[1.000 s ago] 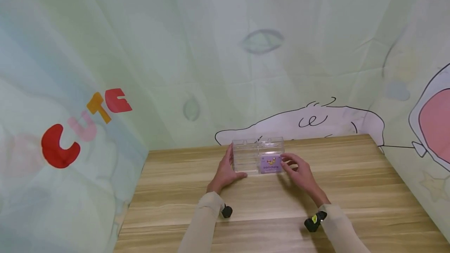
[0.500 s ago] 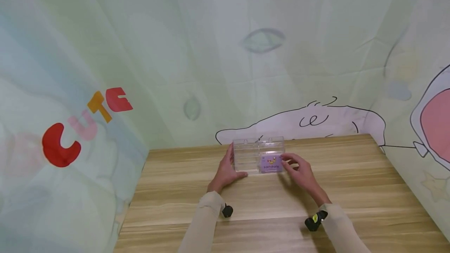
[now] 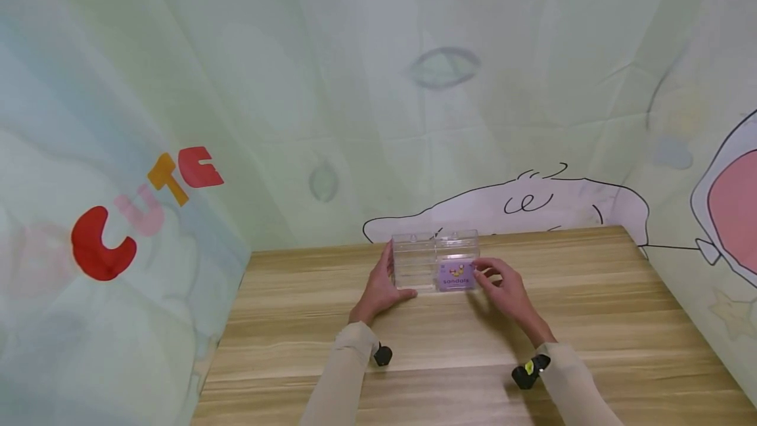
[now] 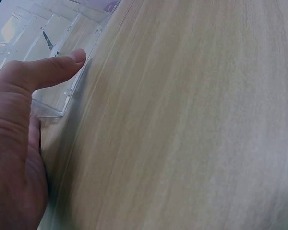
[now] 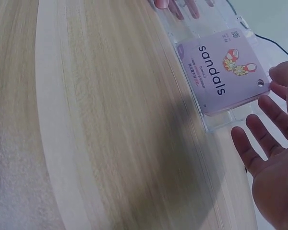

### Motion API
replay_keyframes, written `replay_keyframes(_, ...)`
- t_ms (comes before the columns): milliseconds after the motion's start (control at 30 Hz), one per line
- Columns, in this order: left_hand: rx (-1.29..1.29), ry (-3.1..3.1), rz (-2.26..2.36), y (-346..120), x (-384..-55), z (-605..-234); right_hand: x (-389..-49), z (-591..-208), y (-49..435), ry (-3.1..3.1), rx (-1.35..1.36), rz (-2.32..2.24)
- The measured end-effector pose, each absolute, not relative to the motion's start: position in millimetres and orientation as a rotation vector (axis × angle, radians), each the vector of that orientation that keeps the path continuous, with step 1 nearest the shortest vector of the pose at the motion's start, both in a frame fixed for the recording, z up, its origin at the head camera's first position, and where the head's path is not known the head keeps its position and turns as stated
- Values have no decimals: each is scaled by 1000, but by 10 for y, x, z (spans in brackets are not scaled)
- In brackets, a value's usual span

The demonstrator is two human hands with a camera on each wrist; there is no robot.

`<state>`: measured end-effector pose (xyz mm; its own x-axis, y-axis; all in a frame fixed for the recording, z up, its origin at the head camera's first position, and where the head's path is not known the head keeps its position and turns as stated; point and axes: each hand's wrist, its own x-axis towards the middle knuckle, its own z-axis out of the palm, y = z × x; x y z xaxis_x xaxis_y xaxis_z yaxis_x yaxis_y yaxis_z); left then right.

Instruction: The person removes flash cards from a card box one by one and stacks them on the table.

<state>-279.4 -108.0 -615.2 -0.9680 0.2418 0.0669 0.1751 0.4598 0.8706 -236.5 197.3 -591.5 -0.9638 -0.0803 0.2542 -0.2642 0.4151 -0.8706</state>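
Note:
A clear plastic organizer [image 3: 414, 265] with two side-by-side sections stands near the back of the table. My left hand [image 3: 378, 289] grips its left end, thumb [image 4: 62, 67] across the front and the other fingers along the side, partly hidden. In its right section sits a purple flashcard [image 5: 221, 72] printed "sandals", with a small picture of sandals and a punched hole in one corner. My right hand [image 3: 505, 289] pinches that holed corner between thumb and index finger, while the other fingers spread beside the organizer. The left section shows see-through plastic only.
The wood-grain table [image 3: 568, 307] reaches back to a pale green printed curtain [image 3: 284, 150] hanging behind and at both sides. A dark thin cord [image 5: 273, 42] runs behind the organizer. Black wrist cameras [image 3: 383, 355] sit at both cuffs.

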Motion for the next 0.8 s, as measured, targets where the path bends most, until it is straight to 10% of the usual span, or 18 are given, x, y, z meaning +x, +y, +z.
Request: replay_keyframes(800, 366, 2640, 1513, -1075, -2815, -6165, -2358, -5935, 1880, -2407, 236, 1663)
